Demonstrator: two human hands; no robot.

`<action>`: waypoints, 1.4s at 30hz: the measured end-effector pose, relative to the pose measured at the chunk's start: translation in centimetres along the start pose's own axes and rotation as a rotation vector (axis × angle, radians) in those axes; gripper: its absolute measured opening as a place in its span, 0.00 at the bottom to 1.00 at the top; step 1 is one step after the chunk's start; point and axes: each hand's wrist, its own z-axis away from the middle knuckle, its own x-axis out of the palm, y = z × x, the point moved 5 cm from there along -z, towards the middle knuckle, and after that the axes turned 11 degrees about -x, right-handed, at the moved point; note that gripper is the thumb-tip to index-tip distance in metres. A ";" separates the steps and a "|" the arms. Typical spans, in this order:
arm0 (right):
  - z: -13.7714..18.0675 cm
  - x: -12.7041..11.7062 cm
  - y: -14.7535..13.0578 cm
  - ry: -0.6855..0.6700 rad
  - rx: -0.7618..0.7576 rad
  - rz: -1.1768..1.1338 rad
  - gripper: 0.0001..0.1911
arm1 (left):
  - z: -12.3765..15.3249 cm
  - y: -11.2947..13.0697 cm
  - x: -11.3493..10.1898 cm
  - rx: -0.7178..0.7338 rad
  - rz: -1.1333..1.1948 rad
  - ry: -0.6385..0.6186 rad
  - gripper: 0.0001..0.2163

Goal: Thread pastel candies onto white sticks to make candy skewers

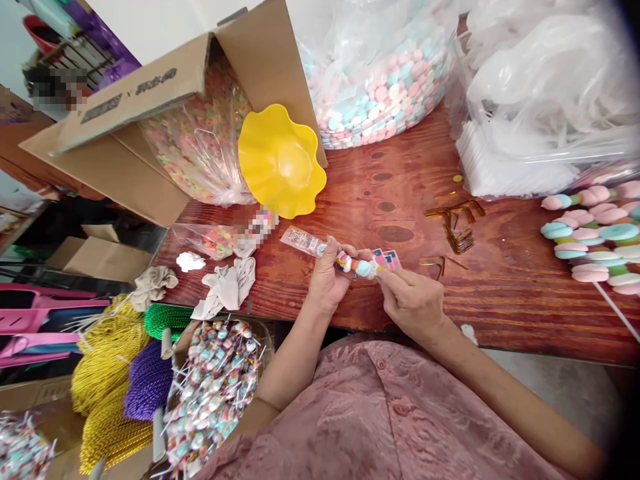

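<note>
My left hand (329, 277) is closed round a candy skewer in a clear plastic sleeve (320, 247), which sticks out to the upper left over the wooden table (500, 293). My right hand (411, 300) pinches the sleeve's other end, where a small pink and blue printed label (386, 259) shows. Both hands meet just above the table's near edge. Pastel candy pieces (356, 266) show between the fingers.
A yellow wavy bowl (280, 162) leans on a cardboard box (150, 120) of bagged sweets. Bags of pastel candy (380, 87), gold twist ties (457, 230), finished skewers (595, 243) at right. A box of wrapped lollipops (215, 390) and coloured cord bundles (107, 380) lie lower left.
</note>
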 end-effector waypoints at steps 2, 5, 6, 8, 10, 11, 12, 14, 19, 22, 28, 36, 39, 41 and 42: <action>-0.3 -0.2 -0.7 -0.023 -0.134 0.132 0.14 | 0.0 -0.2 0.0 -0.006 -0.002 -0.002 0.20; -0.4 0.2 -1.4 -0.096 -0.209 0.038 0.15 | 0.1 -0.2 0.3 -0.026 -0.002 -0.027 0.21; -0.3 0.5 -1.5 -0.122 -0.176 -0.064 0.15 | 0.2 -0.2 0.4 -0.024 0.002 -0.031 0.21; 0.0 1.4 -1.1 -0.174 0.003 -0.357 0.14 | 0.4 -0.2 0.6 -0.004 -0.001 -0.060 0.21; 0.4 2.4 -0.6 -0.194 0.266 -0.671 0.15 | 0.6 -0.3 0.8 0.017 -0.035 -0.118 0.21; 0.6 2.8 -0.5 -0.182 0.377 -0.792 0.17 | 0.7 -0.4 0.9 0.022 -0.062 -0.144 0.21; 0.7 3.0 -0.5 -0.157 0.457 -0.873 0.18 | 0.8 -0.6 0.9 0.022 -0.090 -0.157 0.21; 0.7 2.9 -0.4 -0.090 0.523 -0.899 0.18 | 0.8 -0.9 0.8 0.014 -0.144 -0.137 0.20; 0.4 1.4 -0.1 -0.038 0.342 -0.563 0.12 | 1.1 -0.7 0.4 -0.045 -0.083 -0.107 0.18; 0.6 0.8 0.6 -0.010 0.276 -0.435 0.12 | 1.3 0.1 0.2 -0.035 0.029 -0.077 0.17; 0.4 0.5 0.4 -0.033 0.159 -0.267 0.13 | 0.6 0.2 -0.2 -0.048 0.173 0.088 0.21; 0.1 0.9 0.0 -0.126 0.086 -0.091 0.13 | 0.3 -1.1 0.0 -0.066 0.161 0.152 0.24; 0.5 2.4 1.5 -0.160 0.345 -0.458 0.12 | 0.6 -1.2 0.2 0.000 0.077 0.107 0.22; 0.6 3.2 1.9 -0.202 0.443 -0.621 0.13 | 0.9 -1.2 0.6 0.009 0.038 0.038 0.18; 0.7 3.3 2.0 -0.214 0.469 -0.655 0.14 | 1.0 -1.2 0.7 -0.008 0.022 0.002 0.16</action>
